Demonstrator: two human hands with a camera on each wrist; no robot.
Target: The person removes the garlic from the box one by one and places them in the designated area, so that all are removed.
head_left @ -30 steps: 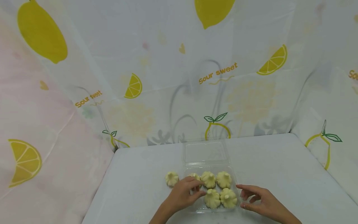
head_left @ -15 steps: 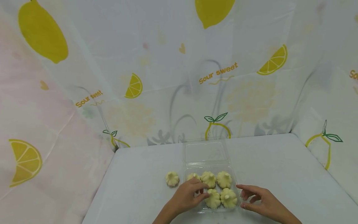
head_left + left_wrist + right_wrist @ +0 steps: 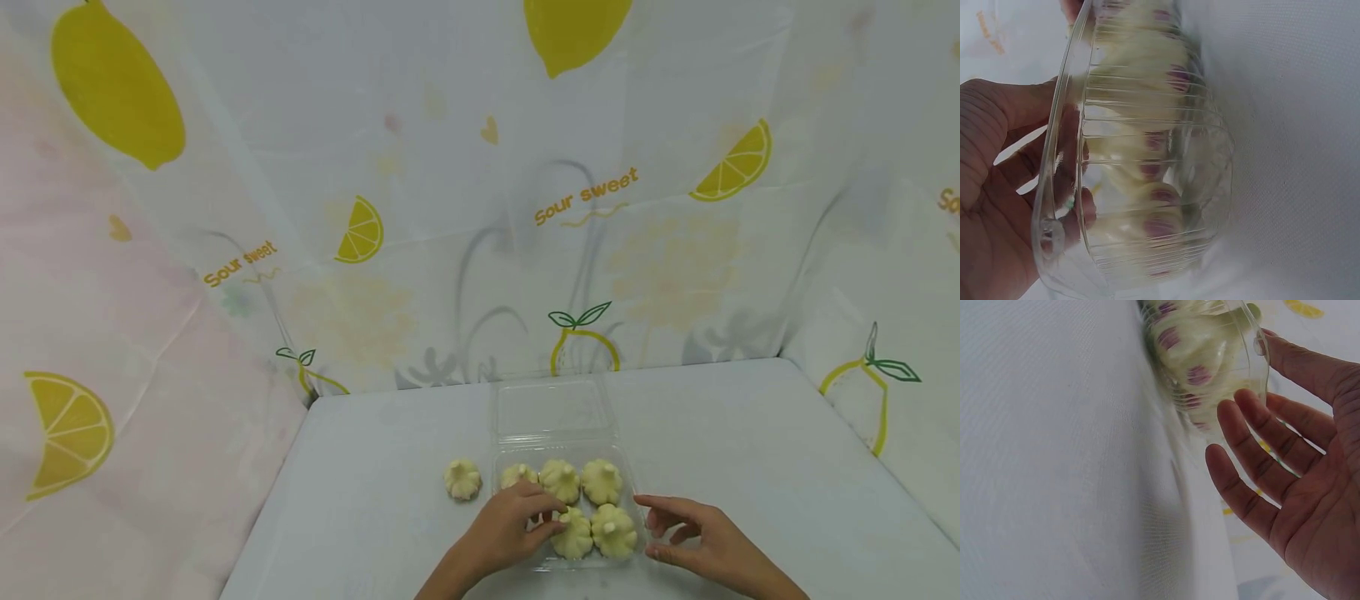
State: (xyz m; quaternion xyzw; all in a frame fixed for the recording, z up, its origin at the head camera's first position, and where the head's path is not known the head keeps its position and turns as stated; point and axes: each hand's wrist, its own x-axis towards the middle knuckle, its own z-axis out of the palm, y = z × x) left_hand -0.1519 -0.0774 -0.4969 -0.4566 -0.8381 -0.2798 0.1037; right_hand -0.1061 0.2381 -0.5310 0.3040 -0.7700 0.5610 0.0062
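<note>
Fingers and thumb of the left hand bend, with a gap between them, over an open box of clear plastic, their tips at a pale-yellow, ribbed garlic bulb in its front row; whether they pinch it cannot be told. The right hand is open at the box's right side, fingers spread and loosely bent, thumb tip at the rim.

Right of that bulb sits a front-right bulb; three rear-row bulbs stand behind. A loose garlic bulb rests on the white tabletop, just beside the box's left side. The clear lid is folded back toward the tabletop's far edge, and the surface runs on to the left and right edges.

Glossy ridges line the box walls; purple patches mark the bulbs low down. White, lemon-printed fabric hangs beyond the far edge.
</note>
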